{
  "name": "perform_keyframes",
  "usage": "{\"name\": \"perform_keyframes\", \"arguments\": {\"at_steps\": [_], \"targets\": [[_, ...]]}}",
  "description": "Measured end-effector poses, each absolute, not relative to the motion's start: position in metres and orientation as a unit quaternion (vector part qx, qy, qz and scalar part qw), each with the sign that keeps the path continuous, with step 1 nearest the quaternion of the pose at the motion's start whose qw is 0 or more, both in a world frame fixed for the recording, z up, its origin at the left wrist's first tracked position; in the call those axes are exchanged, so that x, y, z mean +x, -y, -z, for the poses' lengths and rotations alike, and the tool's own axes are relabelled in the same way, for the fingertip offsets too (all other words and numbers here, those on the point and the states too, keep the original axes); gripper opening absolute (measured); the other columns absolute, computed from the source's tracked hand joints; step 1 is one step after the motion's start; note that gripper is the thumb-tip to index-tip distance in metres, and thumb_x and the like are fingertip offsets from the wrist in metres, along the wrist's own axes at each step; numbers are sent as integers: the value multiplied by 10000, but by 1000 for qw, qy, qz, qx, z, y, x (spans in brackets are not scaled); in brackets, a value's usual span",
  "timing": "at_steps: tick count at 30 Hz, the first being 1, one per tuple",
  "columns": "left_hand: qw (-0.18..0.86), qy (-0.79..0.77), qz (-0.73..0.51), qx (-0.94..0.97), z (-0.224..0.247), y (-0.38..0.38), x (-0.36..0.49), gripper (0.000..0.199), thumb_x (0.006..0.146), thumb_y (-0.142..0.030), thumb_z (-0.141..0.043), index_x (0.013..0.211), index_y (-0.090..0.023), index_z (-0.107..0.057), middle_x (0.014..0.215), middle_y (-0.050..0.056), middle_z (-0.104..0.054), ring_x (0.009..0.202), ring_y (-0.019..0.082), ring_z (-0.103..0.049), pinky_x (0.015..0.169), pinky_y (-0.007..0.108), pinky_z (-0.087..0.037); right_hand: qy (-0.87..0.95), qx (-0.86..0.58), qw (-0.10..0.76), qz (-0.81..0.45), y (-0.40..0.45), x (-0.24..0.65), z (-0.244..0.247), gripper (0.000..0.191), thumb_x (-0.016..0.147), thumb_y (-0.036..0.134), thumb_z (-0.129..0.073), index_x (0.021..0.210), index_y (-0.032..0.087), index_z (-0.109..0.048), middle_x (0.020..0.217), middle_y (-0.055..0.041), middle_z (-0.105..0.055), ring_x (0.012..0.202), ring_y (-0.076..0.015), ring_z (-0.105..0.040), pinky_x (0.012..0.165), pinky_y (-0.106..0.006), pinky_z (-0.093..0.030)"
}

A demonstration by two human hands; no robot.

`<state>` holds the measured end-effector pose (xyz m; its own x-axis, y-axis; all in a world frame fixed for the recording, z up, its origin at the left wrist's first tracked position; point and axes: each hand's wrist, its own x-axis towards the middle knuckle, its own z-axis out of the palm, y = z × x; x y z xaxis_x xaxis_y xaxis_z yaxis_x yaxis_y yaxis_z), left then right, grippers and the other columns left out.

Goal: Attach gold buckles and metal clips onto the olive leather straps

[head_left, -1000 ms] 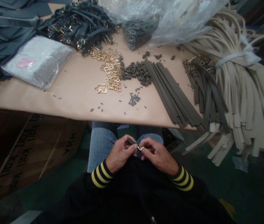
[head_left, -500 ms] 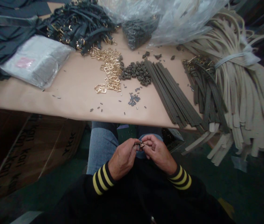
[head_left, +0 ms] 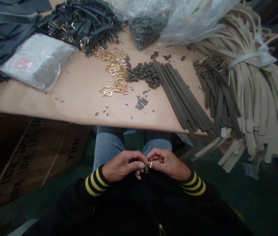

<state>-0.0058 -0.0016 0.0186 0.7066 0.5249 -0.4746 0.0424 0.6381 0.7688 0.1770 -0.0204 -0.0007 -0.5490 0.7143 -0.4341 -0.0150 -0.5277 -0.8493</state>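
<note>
Above my lap, both hands meet at a small gold buckle [head_left: 151, 164] and the dark olive strap [head_left: 146, 169] beside it. My left hand [head_left: 125, 165] is closed, thumb and fingertips pinching the strap's end. With thumb and forefinger my right hand [head_left: 168, 163] grips the buckle. Most of the strap is hidden by the fingers and lost against the black clothing. On the table in front lie a heap of loose gold buckles [head_left: 115, 70], a pile of dark olive loops [head_left: 144, 73] and some tiny metal clips [head_left: 141, 102].
A row of olive straps [head_left: 183, 98] reaches the front edge of the table [head_left: 80, 108]. Buckled straps [head_left: 219, 88] and a tied beige bundle [head_left: 254, 85] hang over at right. Behind are black straps [head_left: 85, 26], a plastic-wrapped packet [head_left: 37, 62] and clear bags [head_left: 190, 23]. Cardboard boxes [head_left: 55, 154] stand lower left.
My hands have come slightly down toward my body. The left hand has rolled and its wrist has shifted left. The buckle has turned and now shows brighter gold between the fingertips.
</note>
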Motion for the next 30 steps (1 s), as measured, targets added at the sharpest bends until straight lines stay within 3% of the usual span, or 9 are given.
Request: {"name": "perform_keyframes", "arguments": {"at_steps": [4, 11, 16, 30], "targets": [[839, -368, -132, 379, -20, 3, -10, 218, 695, -319, -597, 788, -123, -582, 641, -5, -547, 562, 86, -544, 545, 223, -486, 444, -418, 228, -759, 20, 176, -3, 279, 693, 383, -610, 783, 135, -519, 705, -34, -612, 655, -117, -588, 631, -251, -458], [836, -387, -135, 364, -19, 3, -12, 194, 668, -301, -617, 740, -126, -578, 722, 10, -561, 681, 104, -530, 596, 227, -477, 545, -446, 223, -674, 20, 169, -8, 61, 722, 169, -526, 772, 142, -549, 732, -32, -620, 688, -130, -586, 643, -250, -459], [815, -428, -156, 359, -13, 5, -10, 200, 642, -282, -644, 680, -110, -547, 590, -15, -569, 570, 74, -520, 600, 211, -417, 612, -462, 219, -604, 20, 166, -7, 91, 729, 121, -502, 785, 137, -573, 738, -37, -625, 698, -138, -580, 646, -247, -447], [787, -445, -188, 384, -5, 8, -4, 167, 635, -225, -621, 640, -118, -493, 565, -15, -565, 551, 77, -524, 561, 206, -394, 613, -459, 202, -611, 20, 167, -3, 109, 740, 122, -483, 832, 150, -533, 794, -50, -622, 749, -148, -588, 683, -270, -456]]}}
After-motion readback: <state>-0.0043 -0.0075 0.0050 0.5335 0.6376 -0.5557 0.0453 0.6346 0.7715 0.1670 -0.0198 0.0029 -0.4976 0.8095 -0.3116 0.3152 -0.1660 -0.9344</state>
